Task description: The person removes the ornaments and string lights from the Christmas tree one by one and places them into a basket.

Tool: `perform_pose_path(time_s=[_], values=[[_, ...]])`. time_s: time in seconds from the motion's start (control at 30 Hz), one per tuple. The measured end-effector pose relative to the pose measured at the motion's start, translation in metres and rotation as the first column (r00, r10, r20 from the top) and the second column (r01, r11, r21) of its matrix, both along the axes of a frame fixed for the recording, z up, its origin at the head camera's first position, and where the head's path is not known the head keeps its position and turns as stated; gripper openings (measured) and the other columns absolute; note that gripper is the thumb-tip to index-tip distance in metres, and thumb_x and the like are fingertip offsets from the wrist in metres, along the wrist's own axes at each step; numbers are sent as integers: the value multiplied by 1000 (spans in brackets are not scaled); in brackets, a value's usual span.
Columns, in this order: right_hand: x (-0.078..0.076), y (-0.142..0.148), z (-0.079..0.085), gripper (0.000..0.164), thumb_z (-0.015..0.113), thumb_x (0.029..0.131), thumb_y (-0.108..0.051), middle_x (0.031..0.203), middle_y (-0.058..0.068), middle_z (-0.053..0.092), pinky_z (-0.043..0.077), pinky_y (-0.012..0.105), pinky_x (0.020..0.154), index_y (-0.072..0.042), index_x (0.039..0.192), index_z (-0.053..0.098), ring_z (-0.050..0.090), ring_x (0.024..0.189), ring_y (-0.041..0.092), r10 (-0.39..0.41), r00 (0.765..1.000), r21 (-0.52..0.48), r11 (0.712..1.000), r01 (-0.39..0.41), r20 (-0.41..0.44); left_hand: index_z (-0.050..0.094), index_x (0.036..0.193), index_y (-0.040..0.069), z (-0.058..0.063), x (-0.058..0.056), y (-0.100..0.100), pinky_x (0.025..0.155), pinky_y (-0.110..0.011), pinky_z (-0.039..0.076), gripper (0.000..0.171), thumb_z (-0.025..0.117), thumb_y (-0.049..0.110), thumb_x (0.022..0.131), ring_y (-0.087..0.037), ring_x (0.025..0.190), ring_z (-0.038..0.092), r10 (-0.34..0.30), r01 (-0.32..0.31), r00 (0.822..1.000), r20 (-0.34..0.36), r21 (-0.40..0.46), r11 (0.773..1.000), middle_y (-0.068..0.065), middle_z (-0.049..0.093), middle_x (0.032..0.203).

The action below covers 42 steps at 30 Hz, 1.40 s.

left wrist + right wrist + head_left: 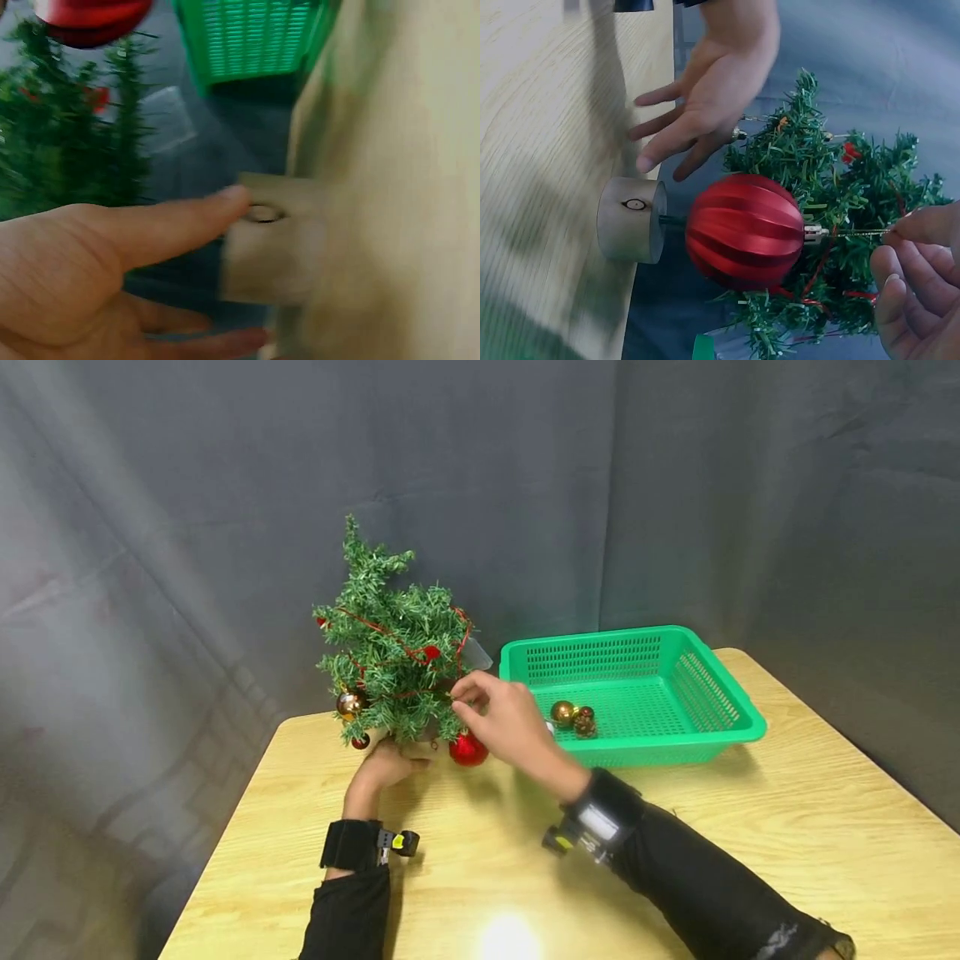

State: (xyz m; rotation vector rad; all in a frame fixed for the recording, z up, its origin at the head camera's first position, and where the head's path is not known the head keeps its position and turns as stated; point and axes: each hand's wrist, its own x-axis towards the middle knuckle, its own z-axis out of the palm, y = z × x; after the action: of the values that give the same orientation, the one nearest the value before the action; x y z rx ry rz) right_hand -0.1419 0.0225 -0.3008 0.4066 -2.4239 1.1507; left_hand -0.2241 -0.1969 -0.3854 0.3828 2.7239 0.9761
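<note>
A small artificial Christmas tree (393, 643) stands on a round wooden base (632, 220). My right hand (506, 718) pinches the gold string (859, 233) of a red ribbed bauble (744, 232) between thumb and fingers. The bauble hangs from that string at the lower right of the tree. Beside the base is my left hand (386, 766), its fingers spread and fairly straight, as the right wrist view (724, 97) shows. Its thumb (176, 229) reaches to the base in the left wrist view; whether it touches, I cannot tell. A gold bauble (350, 704) hangs at the tree's left.
Right of the tree, a green plastic basket (738, 731) stands on the wooden table (465, 860). Inside lie a bronze bauble (562, 712) and a small pinecone (585, 725). Red garland (375, 625) winds round the branches. A grey curtain (487, 485) hangs behind the table.
</note>
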Motion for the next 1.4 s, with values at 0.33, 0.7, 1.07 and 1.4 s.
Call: perform_pose_path(time_s=[0.33,0.7,1.07,1.4], values=[[2,0,4,12,71,92,-17,93,-3,74,55,26,74,-14,103,70,66,80,10,-72,997,16,997,72,-8,9,161,15,-43,-31,-8,125,-53,14,99,69,-7,85,-35,155,8,-90,25,992,85,578,816,-14,12,167],[-11,10,18,12,70,94,-21,96,-2,75,53,36,79,-14,104,71,69,88,16,-147,988,-41,988,148,37,17,160,21,-53,-45,-21,117,-49,35,86,64,-4,92,-36,145,36,-98,-11,988,124,673,739,-15,37,154],[-12,30,18,15,68,95,-25,104,4,75,54,37,80,-16,106,70,67,93,21,-238,960,-116,960,256,147,13,159,6,-52,-50,-21,123,-52,22,89,69,6,90,-40,152,20,-48,-71,980,194,564,823,-24,19,163],[-24,40,25,18,67,96,-25,107,7,75,48,33,74,-15,110,71,66,91,24,-337,914,-134,919,372,225,16,159,6,-59,-53,-26,120,-51,30,87,69,2,90,-41,148,29,-77,-52,976,202,564,824,-25,29,159]])
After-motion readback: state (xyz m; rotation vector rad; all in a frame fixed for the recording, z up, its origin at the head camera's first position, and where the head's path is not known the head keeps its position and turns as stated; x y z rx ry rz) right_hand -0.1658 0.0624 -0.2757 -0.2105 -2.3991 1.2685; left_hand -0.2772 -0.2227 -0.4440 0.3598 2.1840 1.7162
